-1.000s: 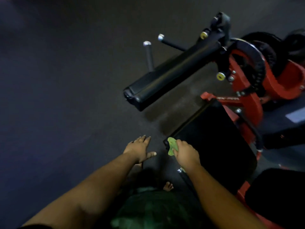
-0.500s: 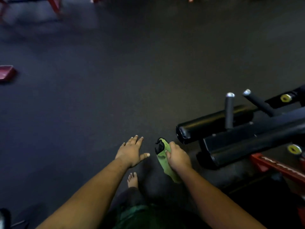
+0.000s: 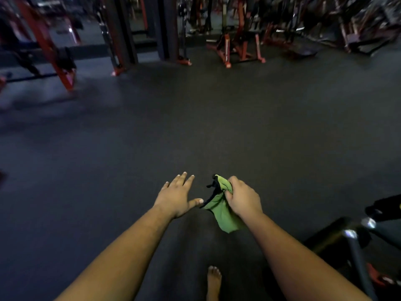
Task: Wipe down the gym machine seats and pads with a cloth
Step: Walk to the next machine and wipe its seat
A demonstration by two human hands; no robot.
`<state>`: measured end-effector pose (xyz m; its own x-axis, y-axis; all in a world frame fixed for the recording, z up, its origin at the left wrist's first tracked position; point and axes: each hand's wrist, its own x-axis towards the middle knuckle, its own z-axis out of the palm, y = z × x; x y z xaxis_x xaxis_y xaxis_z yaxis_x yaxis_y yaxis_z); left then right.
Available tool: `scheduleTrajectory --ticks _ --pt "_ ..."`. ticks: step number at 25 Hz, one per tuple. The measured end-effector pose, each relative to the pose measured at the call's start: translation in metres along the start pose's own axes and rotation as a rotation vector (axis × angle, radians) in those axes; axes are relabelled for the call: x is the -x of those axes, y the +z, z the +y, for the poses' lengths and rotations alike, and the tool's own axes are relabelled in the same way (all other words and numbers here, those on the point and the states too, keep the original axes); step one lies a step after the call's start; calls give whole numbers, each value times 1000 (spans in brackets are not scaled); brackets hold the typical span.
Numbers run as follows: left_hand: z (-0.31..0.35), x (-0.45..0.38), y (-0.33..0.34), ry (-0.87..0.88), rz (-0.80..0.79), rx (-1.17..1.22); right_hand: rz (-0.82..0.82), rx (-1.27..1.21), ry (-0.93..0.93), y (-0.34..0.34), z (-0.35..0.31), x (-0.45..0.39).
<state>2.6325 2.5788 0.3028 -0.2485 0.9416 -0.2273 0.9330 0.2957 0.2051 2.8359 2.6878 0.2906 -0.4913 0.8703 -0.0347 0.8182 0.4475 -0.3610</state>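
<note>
Both arms outstretched: right hand (image 3: 244, 199) grips green cloth (image 3: 221, 210), left hand (image 3: 176, 195) splayed

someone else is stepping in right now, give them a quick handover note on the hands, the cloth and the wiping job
Left hand: open, fingers spread, held over the floor, holding nothing.
Right hand: grips the green cloth, which hangs bunched from the fist, off any surface.
Nearest machine: black padded parts and metal pegs at the lower right edge, beside the right arm; the cloth is not touching it.
Other red-framed machines stand across the floor.
Done: cannot tell from this view which pads are wiped.
Left: bring the cloth to a seat or pad and wipe.
</note>
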Motion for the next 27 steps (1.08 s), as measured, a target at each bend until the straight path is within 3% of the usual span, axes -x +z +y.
scheduleTrajectory --ticks 12,27 --pt "-30 -321 -180 79 153 -81 156 61 10 -114 -10 -357" --pt "-140 -761 -347 215 224 -85 264 139 125 -166 -39 -785"
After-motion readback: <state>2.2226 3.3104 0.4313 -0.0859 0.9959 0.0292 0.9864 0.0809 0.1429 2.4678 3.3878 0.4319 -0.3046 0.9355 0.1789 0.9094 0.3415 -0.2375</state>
